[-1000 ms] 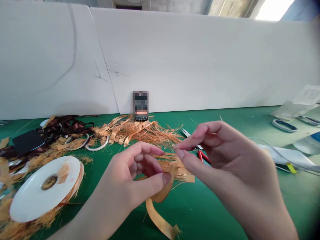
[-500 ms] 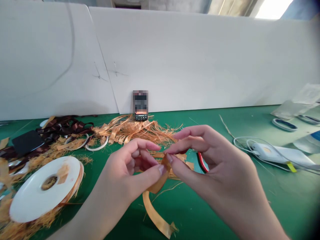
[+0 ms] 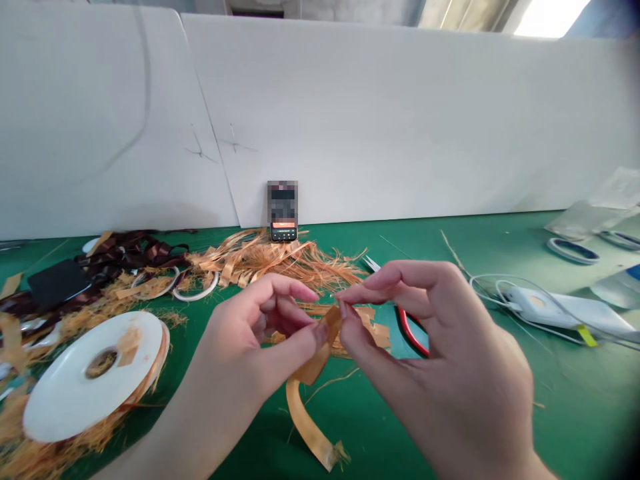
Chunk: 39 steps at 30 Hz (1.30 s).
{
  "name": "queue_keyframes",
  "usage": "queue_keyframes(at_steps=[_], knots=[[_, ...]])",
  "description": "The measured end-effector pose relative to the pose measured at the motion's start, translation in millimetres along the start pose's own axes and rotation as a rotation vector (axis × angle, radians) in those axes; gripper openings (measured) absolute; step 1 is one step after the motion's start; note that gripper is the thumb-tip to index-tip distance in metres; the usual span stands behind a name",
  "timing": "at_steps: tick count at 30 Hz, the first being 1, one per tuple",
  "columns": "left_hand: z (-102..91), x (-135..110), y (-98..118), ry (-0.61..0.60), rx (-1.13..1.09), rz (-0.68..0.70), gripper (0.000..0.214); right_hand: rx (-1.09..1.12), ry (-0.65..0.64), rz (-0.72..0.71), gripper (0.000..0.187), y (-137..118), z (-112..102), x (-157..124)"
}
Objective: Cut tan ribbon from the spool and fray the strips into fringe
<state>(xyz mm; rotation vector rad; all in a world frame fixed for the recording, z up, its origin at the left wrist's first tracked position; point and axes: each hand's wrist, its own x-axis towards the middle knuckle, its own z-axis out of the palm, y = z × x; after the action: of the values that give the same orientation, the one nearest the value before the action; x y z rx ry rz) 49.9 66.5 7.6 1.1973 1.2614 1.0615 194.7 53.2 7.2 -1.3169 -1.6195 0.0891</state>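
Head view: just above the green surface (image 3: 450, 233), the left hand (image 3: 245, 353) and right hand (image 3: 450, 360) pinch an orange ribbon strip (image 3: 303, 408) at its upper end — both grips closed on it — its frayed tail trailing down onto the surface.

Green table (image 3: 450, 413) ran the full width of the frame. Lower left: white spool of orange ribbon (image 3: 75, 393) lay flat, frayed orange threads around it. Mid left: tangle of dark brown ribbon (image 3: 135, 250), black flat case (image 3: 57, 281) beside it, empty white ring (image 3: 197, 292) nearby. Centre: heap of orange offcuts (image 3: 280, 260), a phone (image 3: 283, 210) standing at its far edge. Lower centre: frayed end of an orange ribbon strip (image 3: 320, 447) rested on the surface. Right of centre: red-handled scissors (image 3: 415, 337). Right: white charger (image 3: 540, 303) with coiled cable; ring-shaped roll (image 3: 570, 250) and clear bags (image 3: 590, 217) further back.
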Motion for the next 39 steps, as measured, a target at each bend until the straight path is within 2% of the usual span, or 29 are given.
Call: queue_keyframes(at_steps=[2,4,7,10,14,20,23,27,30,39], knots=[[0.5,-1,0,0.073,-0.037,0.007,0.015,0.001,0.009,0.023,0.021,0,-1,0],[0.7,-1,0,0.068,-0.061,0.014,0.017,0.051,-0.01,0.117,0.017,0,-4,1],[-0.4,0,-1,0.064,-0.116,0.014,0.022,0.226,-0.123,0.283,0.025,1,-6,3],[-2.9,1,-2,0.083,-0.167,0.01,0.021,0.39,-0.248,0.399,0.024,-1,-7,6],[-5.7,0,-2,0.006,-0.144,0.006,0.018,0.52,-0.302,0.523,0.02,-8,-9,9],[-5.7,0,1,-0.068,-0.157,0.003,0.005,0.536,-0.379,0.497,0.019,-8,-12,9],[-8.0,0,1,-0.112,-0.11,-0.012,0.009,0.59,-0.434,0.5,0.018,-5,-13,9],[-10.6,-1,1,-0.081,-0.031,0.002,0.013,0.711,-0.443,0.576,0.013,0,-13,10],[-11.8,-2,2,-0.109,0.03,0.011,0.016,0.799,-0.437,0.595,0.007,3,-13,9],[-15.1,-1,-1,-0.031,0.003,0.087,0.017,0.681,-0.563,0.556,0.012,1,-15,7]])
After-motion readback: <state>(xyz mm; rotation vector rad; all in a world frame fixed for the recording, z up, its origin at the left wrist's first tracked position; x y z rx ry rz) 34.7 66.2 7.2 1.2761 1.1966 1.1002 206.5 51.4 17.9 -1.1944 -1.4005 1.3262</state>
